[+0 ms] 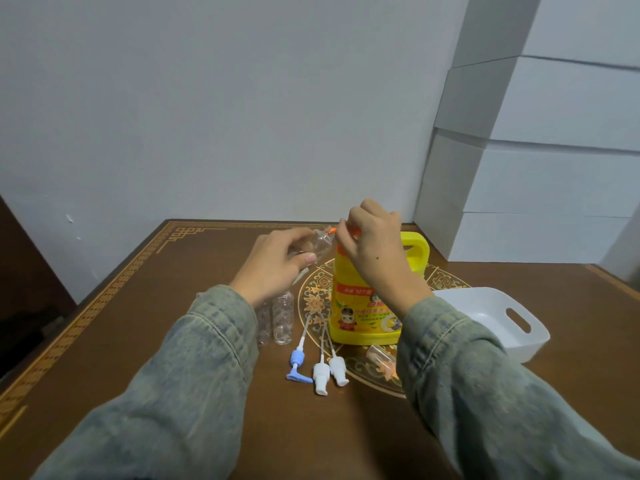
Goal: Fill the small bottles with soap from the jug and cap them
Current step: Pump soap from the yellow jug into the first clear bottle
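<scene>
A yellow soap jug (360,306) stands upright on the brown table (138,323). My right hand (374,244) sits over its top, fingers pinched on the orange pump nozzle there. My left hand (277,265) holds a small clear bottle (320,242) tilted with its mouth at the orange nozzle. Two empty clear bottles (283,318) stand upright left of the jug. A blue pump cap (297,367) and two white pump caps (327,370) lie in front, tubes pointing away. Another clear bottle (379,360) lies on its side by my right sleeve.
A white plastic basket (512,323) with handle slots sits right of the jug. White boxes (540,174) are stacked at the table's back right against the wall. The table's left edge drops off to a dark floor.
</scene>
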`<state>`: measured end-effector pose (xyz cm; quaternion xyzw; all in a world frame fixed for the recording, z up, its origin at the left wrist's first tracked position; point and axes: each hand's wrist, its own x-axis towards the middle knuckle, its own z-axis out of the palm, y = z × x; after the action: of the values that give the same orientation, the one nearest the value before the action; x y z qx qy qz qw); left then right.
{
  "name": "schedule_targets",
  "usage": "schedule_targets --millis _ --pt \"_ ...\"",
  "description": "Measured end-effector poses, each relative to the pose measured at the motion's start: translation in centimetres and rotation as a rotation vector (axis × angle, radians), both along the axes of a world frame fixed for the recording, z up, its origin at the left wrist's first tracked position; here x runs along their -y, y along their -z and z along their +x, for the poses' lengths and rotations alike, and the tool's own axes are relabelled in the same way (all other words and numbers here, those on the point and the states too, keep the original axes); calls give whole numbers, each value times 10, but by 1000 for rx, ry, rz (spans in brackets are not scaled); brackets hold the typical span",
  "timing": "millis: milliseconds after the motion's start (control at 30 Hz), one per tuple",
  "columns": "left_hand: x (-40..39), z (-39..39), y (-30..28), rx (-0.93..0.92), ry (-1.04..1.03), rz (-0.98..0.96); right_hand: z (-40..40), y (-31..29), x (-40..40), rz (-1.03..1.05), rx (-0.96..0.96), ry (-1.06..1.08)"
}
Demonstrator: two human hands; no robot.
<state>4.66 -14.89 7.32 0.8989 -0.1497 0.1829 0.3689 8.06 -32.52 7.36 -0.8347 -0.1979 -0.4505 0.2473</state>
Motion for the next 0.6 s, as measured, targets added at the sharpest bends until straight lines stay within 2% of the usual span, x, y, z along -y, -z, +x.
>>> schedule_targets --millis 167,333,600 --pt "-1 0 3 -24 8 -18 -5 2 -1 -12 -18 31" --pt "-2 5 -13 29 27 5 -4 -13 2 -13 -8 64" --pt "-2 -3 10 -4 14 -28 -4 8 -3 7 7 32"
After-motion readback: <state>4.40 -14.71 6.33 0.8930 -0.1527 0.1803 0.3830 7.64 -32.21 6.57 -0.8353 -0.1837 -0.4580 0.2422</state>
